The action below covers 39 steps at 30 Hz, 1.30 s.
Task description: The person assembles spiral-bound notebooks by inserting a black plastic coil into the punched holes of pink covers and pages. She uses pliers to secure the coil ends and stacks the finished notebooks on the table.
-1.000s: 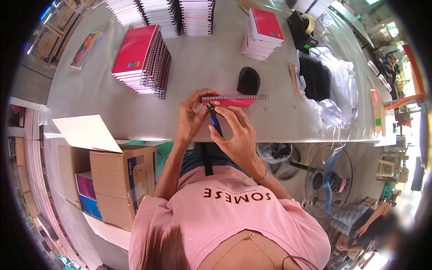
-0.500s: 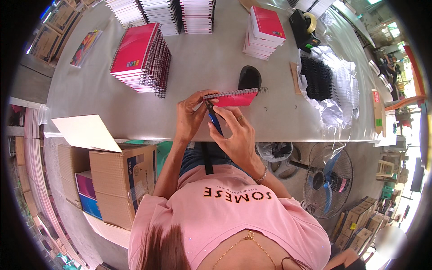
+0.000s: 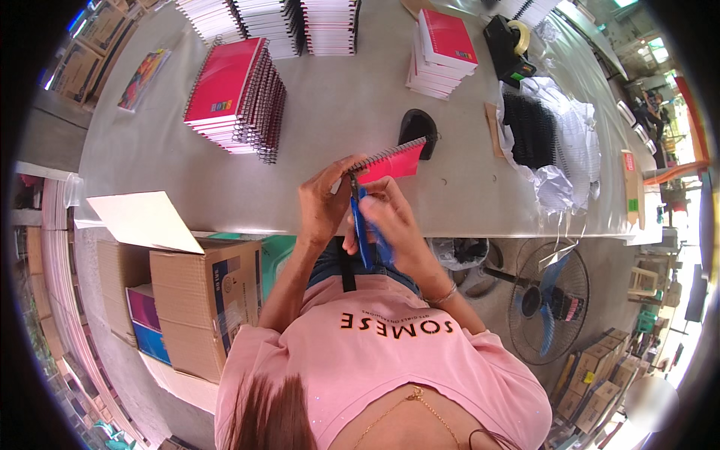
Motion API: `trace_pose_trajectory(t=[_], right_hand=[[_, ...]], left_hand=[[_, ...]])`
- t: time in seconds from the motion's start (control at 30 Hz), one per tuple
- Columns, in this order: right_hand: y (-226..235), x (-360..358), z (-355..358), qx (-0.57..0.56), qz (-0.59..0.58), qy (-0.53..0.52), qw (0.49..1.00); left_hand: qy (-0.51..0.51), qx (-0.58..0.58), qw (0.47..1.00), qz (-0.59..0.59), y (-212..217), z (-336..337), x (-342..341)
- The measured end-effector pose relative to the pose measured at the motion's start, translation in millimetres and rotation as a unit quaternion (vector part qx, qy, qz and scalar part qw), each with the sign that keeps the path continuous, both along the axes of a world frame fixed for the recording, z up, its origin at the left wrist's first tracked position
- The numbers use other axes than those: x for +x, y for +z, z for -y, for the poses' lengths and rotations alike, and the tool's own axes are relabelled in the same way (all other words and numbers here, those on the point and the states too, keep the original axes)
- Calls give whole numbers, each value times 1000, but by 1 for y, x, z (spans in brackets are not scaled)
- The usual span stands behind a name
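Note:
A red-covered notebook with a dark wire spiral is held up over the table's near edge, its right end tilted upward. My left hand is closed round its left end. Blue-handled pliers point up at that same end of the spiral, their jaws close to my left fingers. My right hand is closed on the handles and slightly blurred; whether the jaws touch the wire I cannot tell. Just behind the notebook lies a black, rounded object, partly covered by it.
Stacked red spiral notebooks stand left, unbound red-covered books farther right. Behind are taller stacks. A tape dispenser and black spirals on crumpled wrapping lie right. Below the table are an open carton and a fan.
The notebook's right end has tilted up, and the loose wire there no longer shows. My right hand has closed round the pliers' handles, which now show more fully.

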State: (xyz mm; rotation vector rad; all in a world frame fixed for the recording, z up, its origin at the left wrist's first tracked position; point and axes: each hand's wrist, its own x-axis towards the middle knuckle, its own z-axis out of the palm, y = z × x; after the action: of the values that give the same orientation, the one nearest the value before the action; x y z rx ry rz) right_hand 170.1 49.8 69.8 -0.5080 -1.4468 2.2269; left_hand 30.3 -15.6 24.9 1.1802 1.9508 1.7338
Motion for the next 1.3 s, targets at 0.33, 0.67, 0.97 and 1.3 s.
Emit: trace_pose_trajectory(t=[0.33,0.67,0.97,1.3], right_hand=[[-11,32,-66,181,76,3,980],[-73,70,-156,587,372,-326,640],[-88,75,-165,606,336,-321,646],[-76,72,-155,572,339,-334,668]], left_hand=[[104,41,994,-12,44,7,-10],[206,157,946,-196,166,29,-135],[-17,-133,935,-329,208,-3,-224],[-153,-335,861,-351,169,-52,-234]])
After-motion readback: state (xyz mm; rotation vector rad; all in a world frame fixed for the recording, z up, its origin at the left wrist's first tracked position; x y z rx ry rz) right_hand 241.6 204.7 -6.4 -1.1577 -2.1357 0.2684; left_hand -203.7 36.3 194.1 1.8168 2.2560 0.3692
